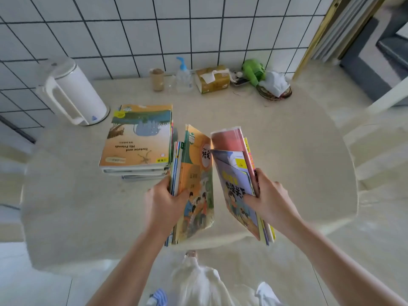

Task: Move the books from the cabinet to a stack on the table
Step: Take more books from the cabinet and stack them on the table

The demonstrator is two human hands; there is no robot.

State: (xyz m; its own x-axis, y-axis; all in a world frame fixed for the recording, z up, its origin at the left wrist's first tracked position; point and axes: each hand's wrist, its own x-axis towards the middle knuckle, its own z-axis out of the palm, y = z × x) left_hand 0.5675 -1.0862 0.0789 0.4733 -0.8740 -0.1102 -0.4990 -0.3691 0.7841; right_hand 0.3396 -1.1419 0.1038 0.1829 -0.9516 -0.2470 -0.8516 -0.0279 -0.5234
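- The left hand (164, 200) gripped a bundle of thin paperback books (194, 184), with the thumb across the front cover and the other fingers hidden behind the bundle.
- The right hand (268, 198) gripped a second bundle of books (237, 180); its thumb pressed on the purple cover, and the fingers were wrapped around the far side.
- Both bundles were held tilted, above the near edge of the table (287, 151), and their top corners came almost together.
- How many books were in each bundle was hard to count, because only the thin page edges showed.
- A flat stack of books (136, 140) lay on the table toward its left side, just beside the left bundle; the top cover was glossy, with a tortoise picture, and the lower books showed only their edges.
- The table top was pale, smooth and rounded.
- A white plastic kettle (75, 93) stood at the left rear corner, near the tiled wall (176, 29).
- Along the rear edge stood a brown cup (157, 79), a clear pump bottle (183, 78), a tissue box (213, 79) and a green thing (254, 70) I could not identify.
- The cabinet was out of view.
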